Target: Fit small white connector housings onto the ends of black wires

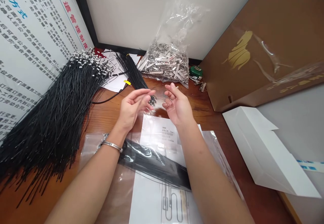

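Observation:
Above the table, my left hand is closed in a loose pinch, thumb close to the forefinger. What it holds, if anything, is too small to name. Facing it, my right hand has its fingers curled in, with a tiny pale speck at the thumb and forefinger. Just behind the left fingertips lies a tied bundle of black cords, its metal-tipped ends towards me. Under my forearms, a clear plastic bag with more black cords in it lies across a printed sheet.
A large heap of white-tipped black cords fills the left side. At the back stands a clear bag of metal clips, beside a green tape measure. A brown box and a white folded box stand on the right.

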`<state>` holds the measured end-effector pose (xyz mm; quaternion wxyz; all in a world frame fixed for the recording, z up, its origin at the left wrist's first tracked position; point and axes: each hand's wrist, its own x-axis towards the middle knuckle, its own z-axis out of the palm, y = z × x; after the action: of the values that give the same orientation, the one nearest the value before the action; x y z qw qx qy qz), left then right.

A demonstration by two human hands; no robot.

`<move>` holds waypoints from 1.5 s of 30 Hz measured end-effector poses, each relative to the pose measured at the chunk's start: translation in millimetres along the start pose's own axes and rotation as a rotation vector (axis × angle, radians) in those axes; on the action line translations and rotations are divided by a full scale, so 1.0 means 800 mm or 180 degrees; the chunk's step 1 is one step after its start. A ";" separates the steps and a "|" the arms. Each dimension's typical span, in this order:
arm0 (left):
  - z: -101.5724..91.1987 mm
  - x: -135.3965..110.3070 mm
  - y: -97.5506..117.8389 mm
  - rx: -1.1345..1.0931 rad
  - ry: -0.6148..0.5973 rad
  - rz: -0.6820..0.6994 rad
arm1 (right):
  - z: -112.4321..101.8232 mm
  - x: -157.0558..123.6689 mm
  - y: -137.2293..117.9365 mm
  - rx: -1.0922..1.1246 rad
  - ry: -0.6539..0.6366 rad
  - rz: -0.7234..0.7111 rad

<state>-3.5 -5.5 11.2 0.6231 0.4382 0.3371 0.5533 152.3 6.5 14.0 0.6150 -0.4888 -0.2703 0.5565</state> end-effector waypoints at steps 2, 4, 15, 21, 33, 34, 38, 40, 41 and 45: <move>-0.014 0.007 0.008 -0.0068 0.0683 0.0348 | 0.003 -0.003 -0.001 0.0033 0.0057 0.0091; -0.034 0.014 0.021 -0.0127 0.1516 0.0761 | 0.006 -0.005 -0.001 0.0068 0.0151 0.0156; -0.050 0.020 0.028 -0.0419 0.2034 0.0821 | 0.004 -0.011 0.016 -0.2790 0.0371 -0.0824; -0.010 0.009 0.007 -0.0164 0.0806 0.0569 | 0.006 -0.013 0.019 -0.3714 0.0001 -0.1062; -0.002 0.006 -0.004 0.0244 0.0496 -0.0027 | 0.002 -0.012 0.018 -0.4716 0.0068 -0.1040; -0.001 0.006 -0.004 0.0349 0.0472 -0.0035 | 0.003 -0.012 0.019 -0.4711 0.0061 -0.1023; 0.001 0.004 -0.006 0.0525 0.0478 -0.0018 | 0.004 -0.007 0.024 -0.4648 0.0098 -0.1034; 0.001 0.005 -0.007 0.0561 0.0547 -0.0061 | 0.003 -0.002 0.027 -0.4601 0.0141 -0.1075; 0.001 0.005 -0.007 0.0582 0.0591 -0.0099 | 0.003 0.000 0.028 -0.4576 0.0167 -0.1084; 0.001 0.008 -0.009 0.0676 0.0737 -0.0261 | 0.002 0.005 0.031 -0.4454 0.0354 -0.1183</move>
<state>0.9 0.9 5.1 0.5524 0.4207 0.4809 0.5354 141.5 8.3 -8.6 0.2556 -0.7414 -0.6099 0.1138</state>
